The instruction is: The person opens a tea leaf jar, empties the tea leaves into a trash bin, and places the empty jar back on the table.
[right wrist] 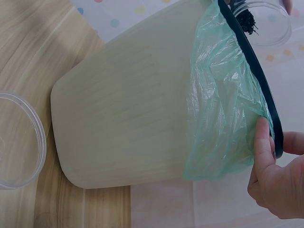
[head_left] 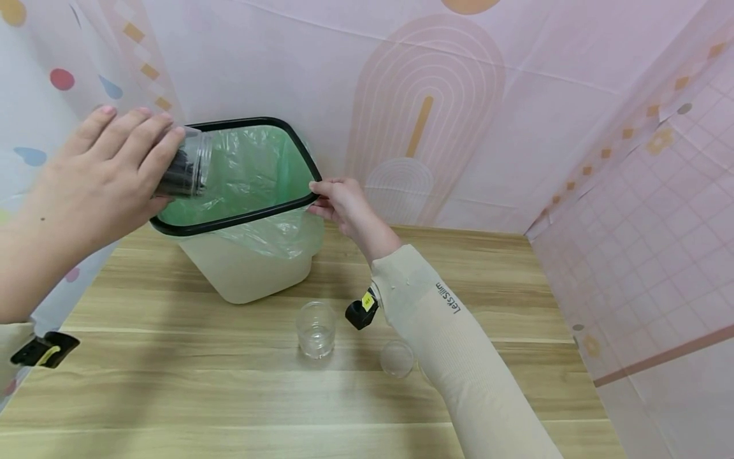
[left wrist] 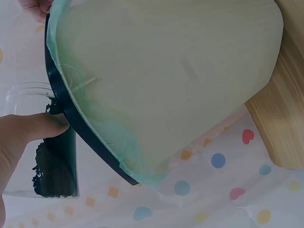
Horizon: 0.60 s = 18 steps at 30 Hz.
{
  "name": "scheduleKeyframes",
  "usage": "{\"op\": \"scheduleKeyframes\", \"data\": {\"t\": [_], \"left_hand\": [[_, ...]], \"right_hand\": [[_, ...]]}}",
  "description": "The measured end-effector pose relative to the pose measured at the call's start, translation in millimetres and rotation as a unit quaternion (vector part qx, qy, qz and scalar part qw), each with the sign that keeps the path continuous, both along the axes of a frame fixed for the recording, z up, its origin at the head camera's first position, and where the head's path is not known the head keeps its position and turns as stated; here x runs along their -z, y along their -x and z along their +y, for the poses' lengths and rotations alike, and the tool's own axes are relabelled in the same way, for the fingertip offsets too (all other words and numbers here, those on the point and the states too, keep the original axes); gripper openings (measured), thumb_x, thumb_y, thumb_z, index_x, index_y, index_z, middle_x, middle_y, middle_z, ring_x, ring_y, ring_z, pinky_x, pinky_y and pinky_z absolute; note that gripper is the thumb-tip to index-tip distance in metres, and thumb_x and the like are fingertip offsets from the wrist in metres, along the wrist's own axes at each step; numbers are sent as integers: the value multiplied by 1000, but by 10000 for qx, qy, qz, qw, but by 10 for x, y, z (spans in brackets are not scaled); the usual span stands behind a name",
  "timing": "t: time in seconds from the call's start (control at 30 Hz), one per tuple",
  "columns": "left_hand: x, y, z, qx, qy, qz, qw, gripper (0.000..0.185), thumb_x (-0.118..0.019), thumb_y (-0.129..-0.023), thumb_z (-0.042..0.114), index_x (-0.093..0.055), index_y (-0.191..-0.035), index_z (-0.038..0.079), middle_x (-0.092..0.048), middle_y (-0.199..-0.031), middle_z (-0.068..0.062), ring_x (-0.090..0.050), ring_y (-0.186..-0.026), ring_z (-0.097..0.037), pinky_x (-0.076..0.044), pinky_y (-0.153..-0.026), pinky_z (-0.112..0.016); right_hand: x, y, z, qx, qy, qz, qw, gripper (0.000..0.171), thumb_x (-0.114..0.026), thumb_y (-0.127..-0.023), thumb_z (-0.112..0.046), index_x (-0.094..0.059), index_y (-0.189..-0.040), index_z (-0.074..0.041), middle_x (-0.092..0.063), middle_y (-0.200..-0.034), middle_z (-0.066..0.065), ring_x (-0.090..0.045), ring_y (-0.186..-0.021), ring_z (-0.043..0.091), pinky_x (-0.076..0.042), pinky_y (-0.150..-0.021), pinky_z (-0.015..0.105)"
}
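Observation:
My left hand (head_left: 115, 153) grips a clear jar (head_left: 201, 162) from above, its fingers wrapped round the side. The jar lies tipped on its side, mouth toward the trash bin (head_left: 246, 271), over the bin's left rim. Dark, dry shreds like tea leaves (left wrist: 54, 166) lie along its lower wall. My right hand (head_left: 350, 207) pinches the bin's black rim ring (head_left: 246, 220) at the right corner, thumb on one side and fingers on the other. A translucent green bag (right wrist: 223, 95) lines the cream bin and folds out over its edge.
In front of the bin a clear glass cup (head_left: 316, 331) stands on the wooden table (head_left: 229, 382). A clear round lid (head_left: 397, 358) lies to its right, close to my right sleeve (head_left: 447, 331). Patterned cloth (head_left: 275, 57) hangs behind the bin and along both sides.

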<state>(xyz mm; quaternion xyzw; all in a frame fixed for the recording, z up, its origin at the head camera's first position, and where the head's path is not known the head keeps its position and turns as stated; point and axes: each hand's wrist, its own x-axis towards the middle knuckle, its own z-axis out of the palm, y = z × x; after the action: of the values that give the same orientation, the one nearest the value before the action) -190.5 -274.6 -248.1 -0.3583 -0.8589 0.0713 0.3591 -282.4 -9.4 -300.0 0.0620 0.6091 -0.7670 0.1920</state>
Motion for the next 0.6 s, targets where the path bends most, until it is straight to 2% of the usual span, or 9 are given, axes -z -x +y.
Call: {"op": "scheduleKeyframes", "data": {"t": [0.17,0.23,0.43,0.6], "left_hand": [[12,19,21,272,-111,72,9995,56,-41,-86,15,-33,-136,-8,-34,-137,-29,-31,-125,-45,-18,-111,-53],[15,25,34,335,-143,145,9992,53,-34,-90,18,-33,-136,-9,-35,-136,-29,-31,-124,-46,-20,-109,-54],[19,39,54,418,-111,335,9985,49,-23,-96,19,-34,-135,-10,-36,-135,-29,-33,-122,-46,-25,-103,-58],[47,69,62,460,-136,549,9973,48,-22,-96,17,-36,-134,-8,-37,-137,-26,-35,-122,-44,-25,-105,-55]], "right_hand": [[-2,-1,7,-13,-23,-16,10000,13,-57,-90,-1,-55,-77,-2,-51,-69,7,-51,-60,13,-49,-90,37],[-4,-1,10,-21,-38,-28,10000,13,-58,-90,-1,-55,-77,-2,-51,-70,7,-51,-60,13,-49,-90,37],[-9,-1,12,-32,-88,-40,9999,12,-58,-90,-2,-55,-78,-2,-51,-71,7,-51,-62,13,-51,-87,34],[-7,-3,10,-35,-74,31,10000,13,-57,-90,-1,-55,-77,-1,-51,-70,7,-51,-60,12,-53,-85,33]]}}
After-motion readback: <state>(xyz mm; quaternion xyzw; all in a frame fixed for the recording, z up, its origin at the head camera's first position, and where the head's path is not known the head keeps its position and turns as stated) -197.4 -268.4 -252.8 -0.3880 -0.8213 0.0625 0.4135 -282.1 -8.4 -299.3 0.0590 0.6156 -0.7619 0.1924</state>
